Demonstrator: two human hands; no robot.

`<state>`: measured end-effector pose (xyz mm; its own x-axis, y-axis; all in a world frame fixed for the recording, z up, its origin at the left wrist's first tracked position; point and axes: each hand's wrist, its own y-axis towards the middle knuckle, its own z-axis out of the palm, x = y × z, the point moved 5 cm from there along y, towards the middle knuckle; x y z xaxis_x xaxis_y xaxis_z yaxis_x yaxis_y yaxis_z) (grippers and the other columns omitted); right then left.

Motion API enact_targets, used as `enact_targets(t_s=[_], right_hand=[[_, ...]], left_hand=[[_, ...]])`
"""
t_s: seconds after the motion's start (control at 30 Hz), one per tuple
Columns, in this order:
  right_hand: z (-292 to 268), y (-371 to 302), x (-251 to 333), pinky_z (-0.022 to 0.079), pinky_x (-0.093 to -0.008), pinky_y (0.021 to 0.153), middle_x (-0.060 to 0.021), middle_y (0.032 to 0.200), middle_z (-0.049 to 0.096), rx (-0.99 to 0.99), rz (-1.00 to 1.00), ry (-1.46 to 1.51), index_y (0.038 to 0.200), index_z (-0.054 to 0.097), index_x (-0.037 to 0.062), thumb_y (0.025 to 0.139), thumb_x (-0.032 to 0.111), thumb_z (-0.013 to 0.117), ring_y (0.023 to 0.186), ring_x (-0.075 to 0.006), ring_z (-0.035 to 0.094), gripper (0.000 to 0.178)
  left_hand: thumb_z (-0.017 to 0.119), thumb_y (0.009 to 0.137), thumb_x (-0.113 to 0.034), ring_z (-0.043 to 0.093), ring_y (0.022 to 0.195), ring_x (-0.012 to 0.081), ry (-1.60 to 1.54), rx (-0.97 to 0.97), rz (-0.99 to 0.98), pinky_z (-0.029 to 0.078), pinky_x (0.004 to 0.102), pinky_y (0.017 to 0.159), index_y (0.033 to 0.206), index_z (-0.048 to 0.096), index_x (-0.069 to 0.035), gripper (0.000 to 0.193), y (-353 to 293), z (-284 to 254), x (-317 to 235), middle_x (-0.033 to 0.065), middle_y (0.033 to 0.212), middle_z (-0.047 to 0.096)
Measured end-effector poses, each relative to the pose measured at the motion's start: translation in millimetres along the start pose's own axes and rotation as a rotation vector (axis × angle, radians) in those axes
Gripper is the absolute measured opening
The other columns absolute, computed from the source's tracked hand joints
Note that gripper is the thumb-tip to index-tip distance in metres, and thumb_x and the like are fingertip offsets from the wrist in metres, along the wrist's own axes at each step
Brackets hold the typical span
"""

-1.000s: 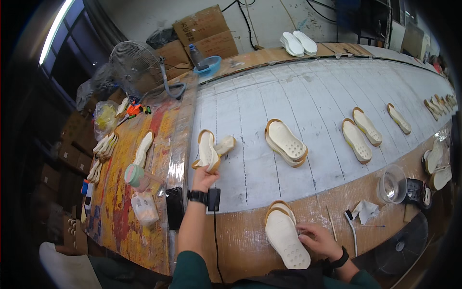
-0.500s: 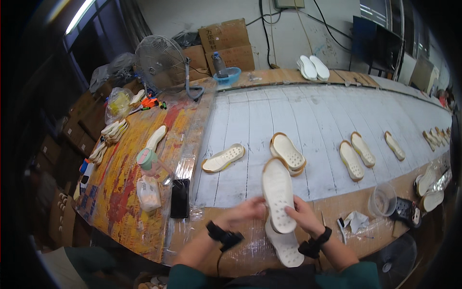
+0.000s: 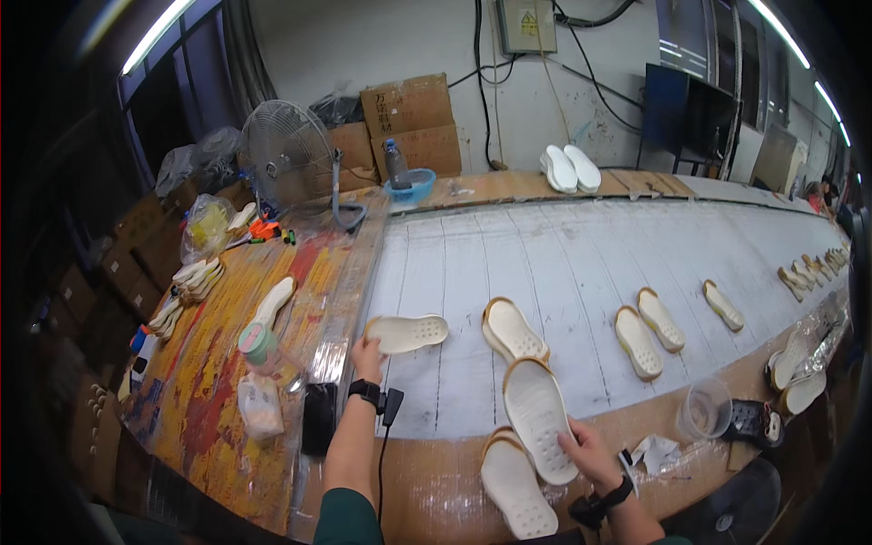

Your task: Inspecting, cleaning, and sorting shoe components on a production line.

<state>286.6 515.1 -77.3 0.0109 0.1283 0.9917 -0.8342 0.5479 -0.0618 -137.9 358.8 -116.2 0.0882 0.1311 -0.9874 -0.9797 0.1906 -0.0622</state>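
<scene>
In my right hand is a white shoe sole with a tan rim and small round holes, toe end tilted up. My right thumb presses on its holed part. Reaching out to the left, my left hand grips the end of another white sole on the white table surface. Below the sole in my right hand, more soles rest on the cardboard-covered near edge, partly overlapped by it. Just beyond lie stacked soles, partly hidden by the held one.
Further right sit a pair of soles, a single sole and a clear plastic tub. On the left are a black phone, a green-lidded bottle and a fan. A blue basin stands at the back.
My left hand has left the sole at my right hand and moved left onto another sole, which now lies more level. The right hand's sole has shifted right. The whole view has tilted up.
</scene>
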Motion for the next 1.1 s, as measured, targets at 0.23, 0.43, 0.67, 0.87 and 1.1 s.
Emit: enact_targets(t_s=[0.23, 0.43, 0.67, 0.87, 1.1], right_hand=[[55, 10, 67, 0.032, -0.0354, 0.096, -0.0191, 0.131, 0.036, 0.151, -0.481, -0.553, 0.125, 0.043, 0.0047, 0.083, 0.008, 0.05, 0.114, -0.0262, 0.044, 0.043], [87, -30, 44, 0.042, -0.0283, 0.087, -0.0121, 0.128, 0.041, 0.314, 0.102, 0.334, 0.123, 0.042, 0.0001, 0.09, 0.015, 0.045, 0.107, -0.0167, 0.049, 0.036], [86, -56, 58, 0.048, -0.0312, 0.083, -0.0114, 0.116, 0.051, 0.297, 0.294, 0.749, 0.125, 0.035, 0.0014, 0.093, 0.024, 0.039, 0.097, -0.0175, 0.057, 0.04], [84, -65, 56, 0.048, -0.0326, 0.084, -0.0121, 0.116, 0.05, 0.422, 0.409, 0.827, 0.127, 0.032, 0.0017, 0.094, 0.021, 0.036, 0.1, -0.0191, 0.055, 0.038], [88, -78, 54, 0.047, -0.0319, 0.086, -0.0116, 0.116, 0.05, 0.444, 0.432, 0.832, 0.125, 0.035, 0.0019, 0.092, 0.018, 0.039, 0.1, -0.0184, 0.055, 0.036]], left_hand=[[0.057, 0.082, -0.018, 0.049, 0.056, 0.0049, 0.421, 0.503, 0.361, 0.039, 0.0199, 0.047, 0.087, 0.062, 0.005, 0.023, -149, 56, -146, -0.0002, 0.062, 0.057], [0.048, 0.09, -0.031, 0.054, 0.065, 0.0055, 0.031, 0.77, -0.06, 0.045, 0.0194, 0.057, 0.095, 0.06, 0.001, 0.035, -226, 53, -144, 0.0012, 0.077, 0.06], [0.042, 0.091, -0.014, 0.034, 0.12, 0.0152, -0.163, 0.847, 0.062, 0.027, 0.0275, 0.099, 0.135, 0.019, 0.001, 0.051, -327, 53, -129, 0.0088, 0.135, 0.031], [0.041, 0.091, -0.011, 0.025, 0.125, 0.0157, -0.225, 0.804, 0.058, 0.022, 0.0281, 0.102, 0.137, 0.005, 0.0, 0.059, -355, 52, -125, 0.0113, 0.139, 0.022], [0.043, 0.09, -0.01, 0.032, 0.121, 0.0169, -0.183, 0.723, 0.186, 0.026, 0.0294, 0.1, 0.137, 0.006, 0.0, 0.061, -380, 35, -129, 0.0121, 0.136, 0.027]])
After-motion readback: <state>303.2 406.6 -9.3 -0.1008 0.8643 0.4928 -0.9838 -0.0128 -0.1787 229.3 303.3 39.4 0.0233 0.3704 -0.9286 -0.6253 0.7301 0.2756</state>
